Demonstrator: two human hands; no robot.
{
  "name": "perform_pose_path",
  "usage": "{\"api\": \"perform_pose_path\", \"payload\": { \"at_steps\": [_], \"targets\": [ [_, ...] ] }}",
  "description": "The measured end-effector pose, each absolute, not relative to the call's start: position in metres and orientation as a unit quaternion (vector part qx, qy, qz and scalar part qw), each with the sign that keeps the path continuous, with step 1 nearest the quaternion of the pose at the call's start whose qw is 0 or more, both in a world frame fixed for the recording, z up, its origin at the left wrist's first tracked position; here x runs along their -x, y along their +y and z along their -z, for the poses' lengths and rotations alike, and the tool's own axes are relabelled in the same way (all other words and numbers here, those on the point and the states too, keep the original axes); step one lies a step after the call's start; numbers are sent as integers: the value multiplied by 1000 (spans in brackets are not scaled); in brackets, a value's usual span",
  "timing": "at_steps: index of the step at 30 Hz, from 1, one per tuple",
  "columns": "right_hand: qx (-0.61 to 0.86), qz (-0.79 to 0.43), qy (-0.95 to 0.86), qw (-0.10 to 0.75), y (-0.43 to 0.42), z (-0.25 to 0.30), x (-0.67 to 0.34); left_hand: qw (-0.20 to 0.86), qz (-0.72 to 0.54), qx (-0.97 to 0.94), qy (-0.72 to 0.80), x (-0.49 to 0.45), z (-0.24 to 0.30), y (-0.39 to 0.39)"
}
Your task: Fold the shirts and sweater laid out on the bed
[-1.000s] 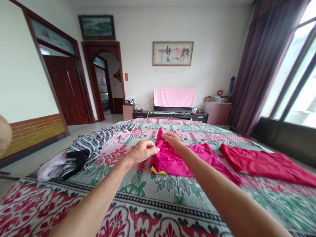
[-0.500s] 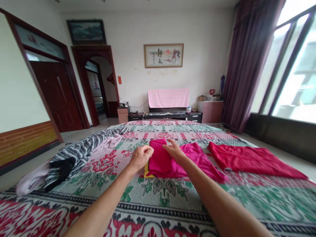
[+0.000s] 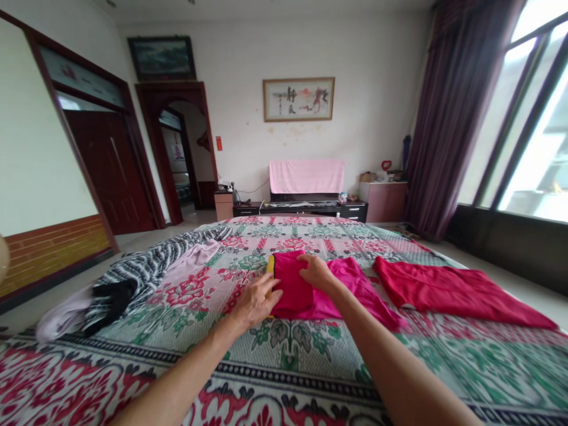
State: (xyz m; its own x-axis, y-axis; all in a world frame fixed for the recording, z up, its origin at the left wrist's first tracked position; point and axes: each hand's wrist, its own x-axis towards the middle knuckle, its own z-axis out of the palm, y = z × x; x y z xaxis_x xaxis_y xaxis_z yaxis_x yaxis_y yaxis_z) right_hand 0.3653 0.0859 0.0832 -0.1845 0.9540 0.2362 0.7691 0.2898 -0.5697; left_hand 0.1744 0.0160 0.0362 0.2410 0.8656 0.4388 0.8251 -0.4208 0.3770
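A bright pink garment [image 3: 293, 290] with a yellow edge lies partly folded in front of me on the patterned bedspread [image 3: 186, 349]. Its left part is doubled into a flat, neat block, while the right part spreads out loose and wrinkled. My left hand [image 3: 258, 300] rests at the block's left edge, fingers stretched out and touching the cloth, partly covering the yellow edge. On top of the fold lies my right hand [image 3: 318, 273], its thumb and fingers apart against the fabric. Neither hand lifts the cloth.
To the right lies a red garment [image 3: 457, 290], laid flat. A black-and-white patterned garment [image 3: 155, 266] and pale pink clothing [image 3: 193, 260] lie along the left side. Beyond the bed's far edge stands a low black cabinet [image 3: 352, 211] under a pink cloth [image 3: 306, 176].
My left hand has come down from above the garment's left edge, opening from a closed shape onto the cloth. My right hand has lowered onto the fold. The view has shifted slightly.
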Motion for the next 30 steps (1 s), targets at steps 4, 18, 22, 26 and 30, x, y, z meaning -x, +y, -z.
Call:
{"api": "perform_pose_path", "payload": {
  "at_steps": [4, 18, 22, 26, 30],
  "targets": [
    [573, -138, -764, 262, 85, -84, -369, -25, -263, -817, 512, -175, -26, 15],
    [519, -158, -771, 334, 92, -76, -376, -69, -275, -823, 492, -176, -20, 17],
    [526, -202, -734, 380, 98, -64, -382, -41, -271, -819, 504, -176, -26, 14],
    [476, -233, -742, 410, 101, -67, -380, -22, -314, -799, 512, -176, -32, 11],
    [461, -320, -719, 410, 95, -78, -373, -25, -324, -816, 478, -182, -38, 5]
  ]
}}
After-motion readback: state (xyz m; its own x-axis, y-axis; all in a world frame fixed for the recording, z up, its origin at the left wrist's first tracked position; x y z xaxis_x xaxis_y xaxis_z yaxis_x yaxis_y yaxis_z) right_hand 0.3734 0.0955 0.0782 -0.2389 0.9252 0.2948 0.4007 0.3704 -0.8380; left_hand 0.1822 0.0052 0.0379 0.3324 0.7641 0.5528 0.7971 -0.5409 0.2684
